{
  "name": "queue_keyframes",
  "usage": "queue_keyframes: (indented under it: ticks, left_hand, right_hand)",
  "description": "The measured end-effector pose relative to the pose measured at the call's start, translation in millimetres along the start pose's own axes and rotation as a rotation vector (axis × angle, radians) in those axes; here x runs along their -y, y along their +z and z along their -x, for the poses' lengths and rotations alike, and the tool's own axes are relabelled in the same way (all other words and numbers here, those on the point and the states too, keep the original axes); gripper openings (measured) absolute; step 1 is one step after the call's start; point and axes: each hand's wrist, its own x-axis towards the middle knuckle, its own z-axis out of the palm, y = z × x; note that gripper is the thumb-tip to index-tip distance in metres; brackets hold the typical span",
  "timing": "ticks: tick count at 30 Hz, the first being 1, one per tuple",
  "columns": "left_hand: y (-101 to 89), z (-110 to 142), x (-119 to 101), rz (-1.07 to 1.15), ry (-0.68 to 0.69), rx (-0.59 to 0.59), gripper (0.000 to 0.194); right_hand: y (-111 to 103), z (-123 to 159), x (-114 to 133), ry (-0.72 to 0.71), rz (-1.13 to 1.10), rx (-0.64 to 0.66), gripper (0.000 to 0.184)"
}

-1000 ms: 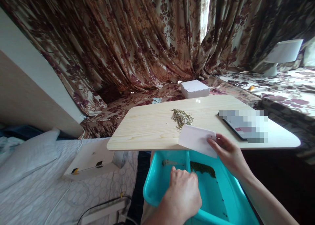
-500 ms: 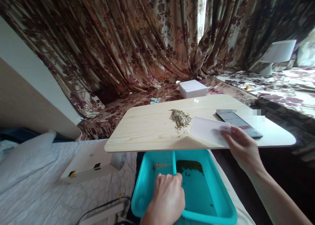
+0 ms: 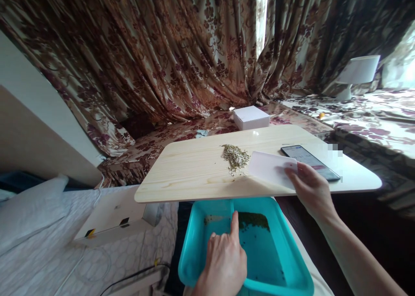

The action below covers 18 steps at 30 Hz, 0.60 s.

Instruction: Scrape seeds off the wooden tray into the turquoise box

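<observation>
My right hand [image 3: 313,188] pinches the right end of a thin white plastic sheet [image 3: 270,168], tilted over the table. Its left edge is beside a pile of small greenish seeds mixed with paler bits [image 3: 235,157]. Below the table's front edge, my left hand [image 3: 225,259] is on the middle divider of a turquoise two-part tub [image 3: 292,261]. Its index finger points forward along the divider and the other fingers are curled, their tips hidden. In the tub's right compartment lies a heap of dark green seeds [image 3: 254,220]; a few pale bits [image 3: 215,218] are in the left one.
A phone [image 3: 309,162] lies on the wooden tabletop [image 3: 181,166], close behind my right hand. Behind the table stands a white box [image 3: 251,116]. An open-sided white carton [image 3: 110,214] and a black cable [image 3: 136,272] are on the bed at left.
My left index finger has stretched out forward from a closed fist. The tub has shifted slightly right relative to the table. The right hand still holds the sheet beside the pile.
</observation>
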Motion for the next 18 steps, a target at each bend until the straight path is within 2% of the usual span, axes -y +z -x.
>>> queue_keyframes:
  ticks: [13, 18]
  left_hand:
    - [-4.4, -1, 11, -0.040, -0.014, -0.059, 0.066]
    - [-9.2, 0, 6, -0.023, 0.010, -0.053, 0.066]
  right_hand:
    - [3, -11, -12, 0.063, -0.018, 0.026, 0.030]
    - [2, -12, -11, 0.073, -0.032, -0.014, 0.028]
